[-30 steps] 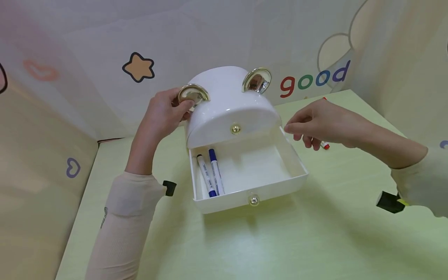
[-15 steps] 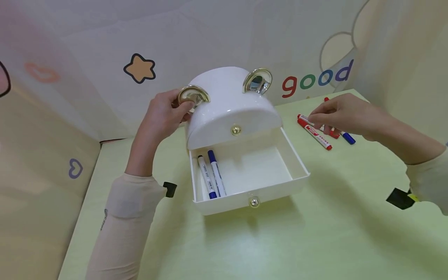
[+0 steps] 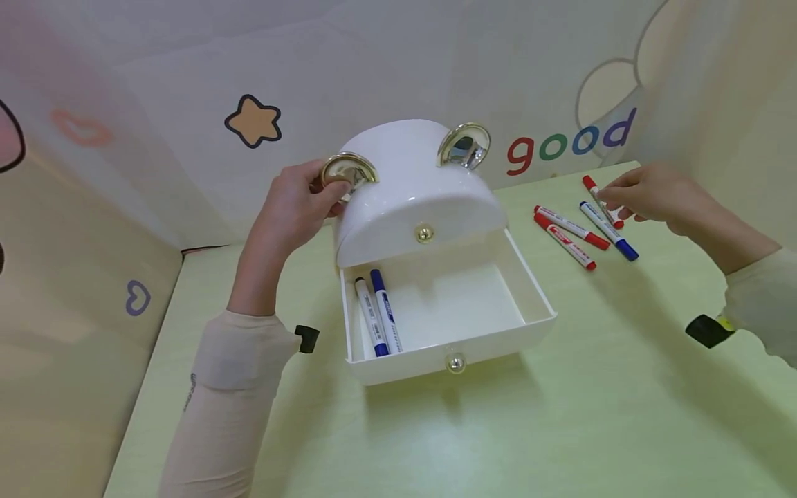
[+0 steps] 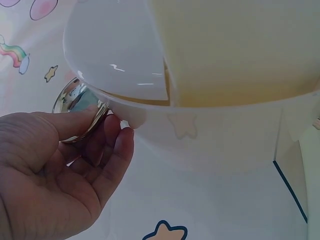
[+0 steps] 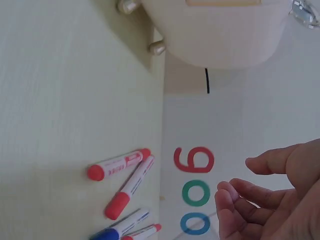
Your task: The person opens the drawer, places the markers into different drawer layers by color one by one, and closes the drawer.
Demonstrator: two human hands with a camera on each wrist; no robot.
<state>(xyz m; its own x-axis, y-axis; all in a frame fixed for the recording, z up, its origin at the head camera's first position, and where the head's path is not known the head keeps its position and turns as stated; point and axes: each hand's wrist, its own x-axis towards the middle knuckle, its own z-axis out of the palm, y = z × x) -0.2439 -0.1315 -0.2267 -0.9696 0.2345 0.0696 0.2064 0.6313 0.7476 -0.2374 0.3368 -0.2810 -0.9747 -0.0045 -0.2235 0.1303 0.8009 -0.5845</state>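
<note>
My left hand [image 3: 297,204] [image 4: 60,175] pinches the left gold ear [image 3: 358,164] of a glossy white box [image 3: 405,155] between thumb and fingers. The box's drawer [image 3: 405,369] is pulled out, a gold knob [image 3: 456,363] on its front. Two white-barrelled markers, a blue-capped marker [image 3: 387,312] and a second marker [image 3: 371,318], lie along its left side. Above the table at right, my right hand [image 3: 666,197] [image 5: 280,195] hovers with thumb and fingers apart, holding nothing. Below it are a red marker [image 3: 594,188] and a blue marker [image 3: 607,228]; two more red markers, one thicker [image 3: 563,242], lie to their left.
The light green table [image 3: 436,449] has curtain-like walls around it, printed with a star [image 3: 253,121] and the word "good" [image 3: 554,147]. A second gold ear [image 3: 463,146] juts from the box's right side. A second knob [image 3: 425,234] sits on the upper front.
My right hand has moved right from beside the drawer's edge to over the markers, uncovering several of them. The left hand keeps its hold on the ear, and the drawer stays out.
</note>
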